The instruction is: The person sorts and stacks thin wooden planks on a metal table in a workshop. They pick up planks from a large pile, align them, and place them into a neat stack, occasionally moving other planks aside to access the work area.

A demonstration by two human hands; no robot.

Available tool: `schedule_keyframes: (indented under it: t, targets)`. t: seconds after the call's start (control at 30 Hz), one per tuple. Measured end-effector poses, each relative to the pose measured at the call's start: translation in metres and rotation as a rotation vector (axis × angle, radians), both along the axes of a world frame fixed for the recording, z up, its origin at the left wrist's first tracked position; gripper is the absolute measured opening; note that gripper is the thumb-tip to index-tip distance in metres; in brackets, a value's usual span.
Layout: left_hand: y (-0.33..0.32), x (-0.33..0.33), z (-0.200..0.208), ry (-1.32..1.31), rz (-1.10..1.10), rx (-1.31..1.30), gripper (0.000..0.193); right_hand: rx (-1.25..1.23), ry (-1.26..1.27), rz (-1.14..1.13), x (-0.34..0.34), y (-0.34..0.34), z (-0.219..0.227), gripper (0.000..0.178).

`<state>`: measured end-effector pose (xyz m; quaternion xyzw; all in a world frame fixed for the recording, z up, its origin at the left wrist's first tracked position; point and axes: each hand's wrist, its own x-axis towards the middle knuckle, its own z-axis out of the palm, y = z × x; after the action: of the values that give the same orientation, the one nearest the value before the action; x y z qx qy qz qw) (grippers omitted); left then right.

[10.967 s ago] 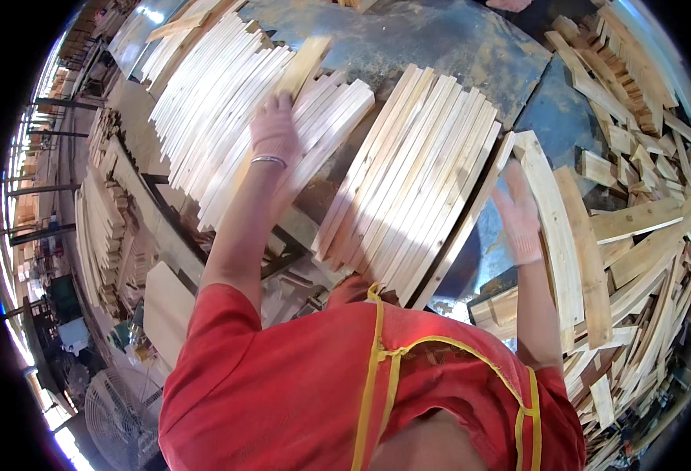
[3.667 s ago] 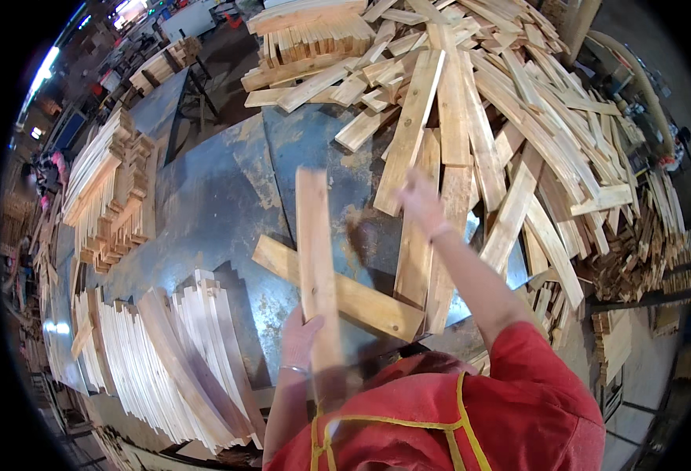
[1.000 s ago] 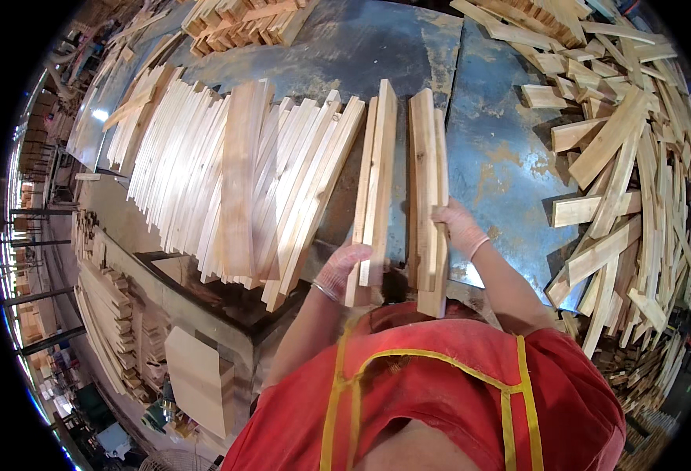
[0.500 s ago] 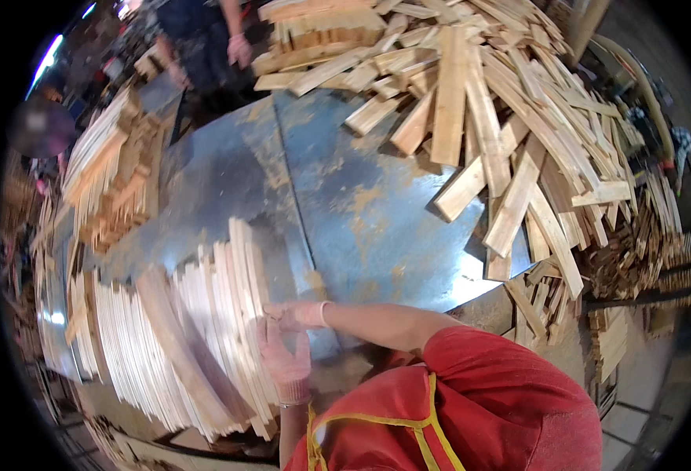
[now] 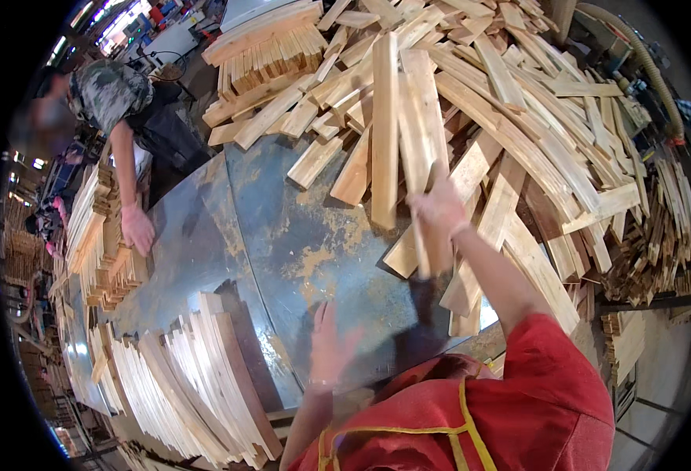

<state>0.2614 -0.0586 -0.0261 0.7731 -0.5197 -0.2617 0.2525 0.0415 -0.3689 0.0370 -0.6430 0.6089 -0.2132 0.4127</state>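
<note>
My right hand (image 5: pixel 442 208), in a pale pink glove, is closed around the near part of a wooden board (image 5: pixel 419 102) at the front of a loose heap; motion smears the fingers a little. My left hand (image 5: pixel 331 345), gloved too, hovers over the near part of the blue metal tabletop (image 5: pixel 282 228), fingers spread and nothing in them. Left of it, a row of narrow boards (image 5: pixel 204 369) stands packed side by side. Another long board (image 5: pixel 384 129) lies just left of the one in my right hand.
The large heap of boards (image 5: pixel 510 86) covers the far right of the table. Stacked boards (image 5: pixel 271 51) sit at the back, more (image 5: pixel 106 235) at the left. A co-worker's gloved hand (image 5: pixel 136 228) rests beside the left stack. Sawdust patches (image 5: pixel 314 263) dot the metal.
Both hands have left the packed row. My right hand has reached forward and right to the heap; my left has moved right and opened. The co-worker has leaned in at the left stack.
</note>
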Motion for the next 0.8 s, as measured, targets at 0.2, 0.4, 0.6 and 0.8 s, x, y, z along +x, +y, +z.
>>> schedule_keyframes:
  t: [0.2, 0.4, 0.6, 0.8]
  targets:
    - [-0.041, -0.010, -0.034, 1.095, 0.216, 0.196, 0.064, -0.083, 0.044, 0.513, 0.026, 0.065, -0.030, 0.055]
    - [0.026, -0.012, -0.052, 0.893, 0.276, 0.228, 0.036, -0.404, -0.003, -0.340, -0.018, -0.157, -0.076, 0.060]
    - [0.131, 0.026, 0.005, 0.835, 0.655, 0.148, 0.044, 0.043, -0.617, -0.065, 0.031, -0.088, -0.045, 0.045]
    - [0.250, 0.114, -0.043, -0.778, 0.608, 0.258, 0.059, 0.298, -1.010, 0.122, 0.132, 0.086, -0.029, 0.043]
